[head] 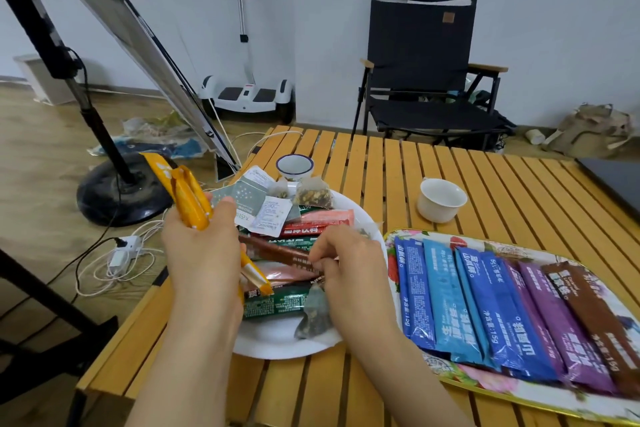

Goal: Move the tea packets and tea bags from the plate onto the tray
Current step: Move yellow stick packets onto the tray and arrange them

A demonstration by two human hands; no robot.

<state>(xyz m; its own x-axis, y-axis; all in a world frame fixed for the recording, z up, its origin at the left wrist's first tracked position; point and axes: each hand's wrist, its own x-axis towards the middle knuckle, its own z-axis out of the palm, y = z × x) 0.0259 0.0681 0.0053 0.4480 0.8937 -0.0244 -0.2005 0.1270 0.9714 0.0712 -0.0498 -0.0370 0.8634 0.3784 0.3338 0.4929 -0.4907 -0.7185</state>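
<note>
Two hands over plate [360, 218]: left hand [202, 253] round orange packets [188, 196], right hand [349, 262] pinching brown packet [277, 251].

Worktop [398, 163]: slatted wood, smooth, warm yellow finish; plate [277, 340] white, smooth, slightly glossy, and tray [446, 362] glossy with a printed floral surface and a gilt-looking rim. Stick packets on tray [512, 305] are shiny plastic film, creased at the seals; the orange packets [188, 196] in my left hand [204, 253] show the same gloss. Tea bags [313, 196] look like fine translucent mesh, matt; cup [441, 199] smooth glazed white.
</note>
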